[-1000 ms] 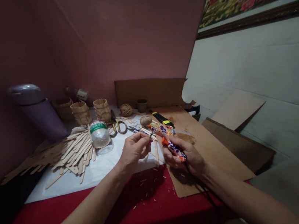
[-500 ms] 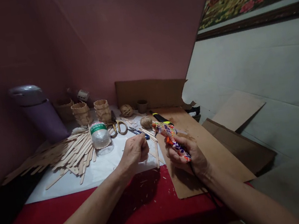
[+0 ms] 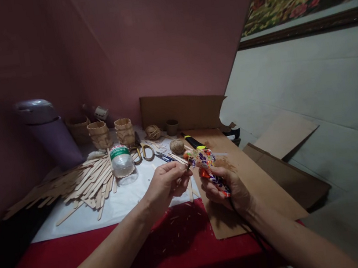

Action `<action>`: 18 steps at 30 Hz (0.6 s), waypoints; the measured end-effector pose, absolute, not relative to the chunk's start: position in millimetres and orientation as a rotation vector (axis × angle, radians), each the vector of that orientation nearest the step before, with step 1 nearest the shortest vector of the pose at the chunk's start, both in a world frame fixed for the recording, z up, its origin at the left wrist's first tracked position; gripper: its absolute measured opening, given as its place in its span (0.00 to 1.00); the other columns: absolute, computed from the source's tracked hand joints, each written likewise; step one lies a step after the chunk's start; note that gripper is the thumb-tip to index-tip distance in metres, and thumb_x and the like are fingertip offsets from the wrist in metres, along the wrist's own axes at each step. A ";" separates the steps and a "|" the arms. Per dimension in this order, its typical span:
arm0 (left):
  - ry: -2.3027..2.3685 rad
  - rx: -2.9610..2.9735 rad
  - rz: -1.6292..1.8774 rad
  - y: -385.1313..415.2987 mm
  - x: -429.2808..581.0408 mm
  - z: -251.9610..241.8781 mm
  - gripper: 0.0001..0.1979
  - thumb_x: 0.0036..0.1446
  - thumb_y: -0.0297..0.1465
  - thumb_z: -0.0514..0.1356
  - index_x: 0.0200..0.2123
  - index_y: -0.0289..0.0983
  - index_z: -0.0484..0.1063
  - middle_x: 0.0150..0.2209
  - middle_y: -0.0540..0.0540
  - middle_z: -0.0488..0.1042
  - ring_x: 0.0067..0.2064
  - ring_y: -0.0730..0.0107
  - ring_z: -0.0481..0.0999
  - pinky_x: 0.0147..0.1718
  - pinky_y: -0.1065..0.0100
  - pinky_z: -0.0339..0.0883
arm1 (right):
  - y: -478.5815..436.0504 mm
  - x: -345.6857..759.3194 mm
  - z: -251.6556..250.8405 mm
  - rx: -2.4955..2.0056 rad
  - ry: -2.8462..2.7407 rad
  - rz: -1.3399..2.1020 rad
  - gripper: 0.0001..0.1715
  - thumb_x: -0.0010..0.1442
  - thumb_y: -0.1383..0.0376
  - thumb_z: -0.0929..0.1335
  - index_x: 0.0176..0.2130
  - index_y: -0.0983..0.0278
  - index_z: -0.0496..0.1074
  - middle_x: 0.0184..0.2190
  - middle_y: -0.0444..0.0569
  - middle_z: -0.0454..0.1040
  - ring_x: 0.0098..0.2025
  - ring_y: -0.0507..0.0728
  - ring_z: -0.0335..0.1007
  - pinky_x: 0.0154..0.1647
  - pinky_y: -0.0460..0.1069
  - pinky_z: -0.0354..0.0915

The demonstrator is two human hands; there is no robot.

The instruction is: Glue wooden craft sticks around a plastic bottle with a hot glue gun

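Note:
In my right hand point(image 3: 228, 189) is a glue gun point(image 3: 202, 159) with a colourful flower pattern, its black cord point(image 3: 244, 222) hanging down below the wrist. The gun's nozzle end points left, toward my left hand point(image 3: 172, 179). That hand is closed in a pinch, fingertips right beside the nozzle; what lies between them is too small to make out. Just beyond the hands are a ball of twine point(image 3: 177, 146), a blue-handled cutting tool point(image 3: 165, 156) partly hidden by my left hand, and a yellow-and-black tool point(image 3: 193, 141).
Wooden craft sticks point(image 3: 89, 184) lie piled on white paper at left, beside a plastic bottle piece point(image 3: 122, 159) and scissors point(image 3: 144, 152). Behind stand stick-sided cups point(image 3: 124, 132), a second twine ball point(image 3: 153, 132) and a purple flask point(image 3: 53, 138). A brown board point(image 3: 256, 189) covers the table's right side.
My left hand has gone from a loose fist to a pinch and moved right, up to the glue gun's nozzle. The right hand keeps its hold, and the view has shifted slightly.

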State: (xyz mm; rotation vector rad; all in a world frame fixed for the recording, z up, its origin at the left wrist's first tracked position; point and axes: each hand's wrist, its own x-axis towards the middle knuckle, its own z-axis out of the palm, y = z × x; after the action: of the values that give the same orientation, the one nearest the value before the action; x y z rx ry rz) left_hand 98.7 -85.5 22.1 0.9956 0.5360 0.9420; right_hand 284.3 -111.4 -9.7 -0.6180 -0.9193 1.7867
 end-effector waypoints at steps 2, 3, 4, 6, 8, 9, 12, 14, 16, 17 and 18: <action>0.498 0.985 0.917 -85.4 97.0 21.0 0.15 0.48 0.35 0.67 0.21 0.35 0.65 0.17 0.53 0.63 0.16 0.85 0.52 0.16 0.77 0.40 | -112.1 283.7 -9.0 -0.621 -0.925 1.791 0.15 0.60 0.56 0.67 0.32 0.65 0.73 0.13 0.39 0.64 0.11 0.43 0.41 0.11 0.39 0.47; 0.482 0.984 0.901 -85.7 96.4 21.1 0.15 0.49 0.35 0.67 0.22 0.35 0.65 0.17 0.53 0.63 0.16 0.85 0.51 0.16 0.77 0.41 | -112.4 283.4 -8.9 -0.619 -0.925 1.790 0.15 0.60 0.56 0.67 0.32 0.65 0.73 0.13 0.39 0.64 0.11 0.43 0.41 0.11 0.39 0.47; 0.471 0.984 0.884 -86.4 95.9 21.8 0.16 0.49 0.36 0.67 0.22 0.35 0.64 0.17 0.54 0.63 0.16 0.85 0.51 0.16 0.77 0.41 | -112.7 283.1 -8.9 -0.616 -0.927 1.788 0.15 0.59 0.56 0.67 0.32 0.65 0.73 0.13 0.38 0.64 0.11 0.43 0.41 0.11 0.39 0.47; 0.469 0.978 0.855 -88.2 95.4 24.7 0.17 0.49 0.36 0.67 0.22 0.35 0.63 0.17 0.55 0.61 0.16 0.86 0.50 0.15 0.77 0.40 | -113.0 282.7 -9.5 -0.608 -0.936 1.786 0.14 0.59 0.56 0.68 0.32 0.65 0.73 0.13 0.38 0.64 0.11 0.43 0.41 0.11 0.39 0.46; 0.481 0.957 0.831 -90.1 95.9 27.7 0.19 0.46 0.37 0.69 0.21 0.35 0.62 0.16 0.57 0.58 0.16 0.87 0.49 0.15 0.77 0.39 | -113.3 282.4 -10.2 -0.605 -0.956 1.796 0.15 0.59 0.55 0.67 0.32 0.65 0.72 0.14 0.39 0.64 0.11 0.44 0.42 0.11 0.39 0.45; 0.487 0.944 0.826 -90.5 96.6 28.3 0.20 0.44 0.38 0.70 0.21 0.36 0.61 0.16 0.58 0.55 0.16 0.87 0.47 0.15 0.78 0.39 | -113.5 282.2 -10.3 -0.605 -0.963 1.796 0.15 0.60 0.55 0.67 0.32 0.65 0.72 0.14 0.39 0.64 0.12 0.44 0.42 0.11 0.39 0.45; 0.516 0.936 0.841 -89.0 100.9 22.9 0.23 0.41 0.41 0.72 0.21 0.36 0.60 0.16 0.61 0.50 0.16 0.87 0.45 0.15 0.78 0.38 | -114.3 281.4 -8.5 -0.606 -0.951 1.757 0.14 0.61 0.56 0.67 0.34 0.65 0.72 0.15 0.39 0.65 0.12 0.44 0.43 0.12 0.39 0.46; 0.550 0.976 0.840 -85.9 105.0 14.1 0.24 0.41 0.44 0.72 0.20 0.36 0.61 0.15 0.60 0.51 0.15 0.87 0.46 0.14 0.78 0.38 | -114.8 280.7 -5.9 -0.592 -0.925 1.711 0.13 0.61 0.56 0.68 0.35 0.64 0.72 0.15 0.39 0.64 0.13 0.44 0.43 0.12 0.39 0.47; 0.582 1.016 0.822 -82.6 108.9 5.2 0.24 0.42 0.45 0.71 0.21 0.35 0.63 0.15 0.58 0.56 0.14 0.86 0.48 0.13 0.77 0.38 | -114.9 280.2 -3.4 -0.579 -0.903 1.669 0.13 0.61 0.56 0.68 0.35 0.64 0.72 0.14 0.38 0.64 0.13 0.45 0.44 0.12 0.39 0.48; 0.574 1.032 0.822 -81.2 110.3 2.0 0.24 0.42 0.46 0.71 0.22 0.35 0.65 0.16 0.57 0.59 0.14 0.86 0.50 0.13 0.77 0.39 | -114.8 280.1 -2.6 -0.579 -0.894 1.655 0.13 0.61 0.56 0.68 0.35 0.64 0.72 0.14 0.38 0.64 0.13 0.45 0.44 0.12 0.39 0.48; 0.558 1.044 0.829 -80.3 111.3 0.2 0.23 0.42 0.45 0.71 0.23 0.34 0.66 0.17 0.55 0.63 0.14 0.86 0.52 0.14 0.76 0.41 | -114.5 280.0 -2.1 -0.587 -0.887 1.648 0.13 0.61 0.56 0.68 0.35 0.64 0.72 0.14 0.38 0.64 0.13 0.45 0.44 0.12 0.39 0.49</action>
State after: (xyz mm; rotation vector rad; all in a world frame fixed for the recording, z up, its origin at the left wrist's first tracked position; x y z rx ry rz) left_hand 111.3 -80.3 0.2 1.0436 0.5580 0.8294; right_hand 280.0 -114.5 -2.1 -0.5869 -0.8866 1.6482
